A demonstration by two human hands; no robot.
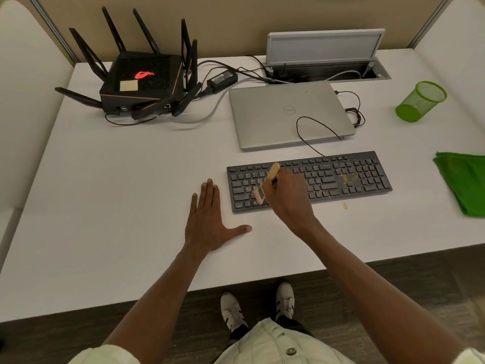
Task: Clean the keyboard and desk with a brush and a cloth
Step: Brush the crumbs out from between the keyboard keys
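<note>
R hand [284, 195] grips brush [265, 183] in a closed fist, bristles down on left end of keyboard [309, 181]; L hand [210, 222] lies flat, fingers straight, on desk [118, 179] just beside it. Crumbs [347, 177] sit twd right end, so next sweep likely runs rightward along keyboard's long axis. Cloth [463, 179] unused at far right, nearer R hand.

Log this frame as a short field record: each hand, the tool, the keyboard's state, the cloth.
left hand: flat on the white desk, fingers straight, beside the keyboard
right hand: grips the wooden-handled brush
brush: bristles on the left keys
black keyboard: yellowish crumbs on its right part
crumbs on desk: just in front of the keyboard
green cloth: folded at right, untouched
</note>
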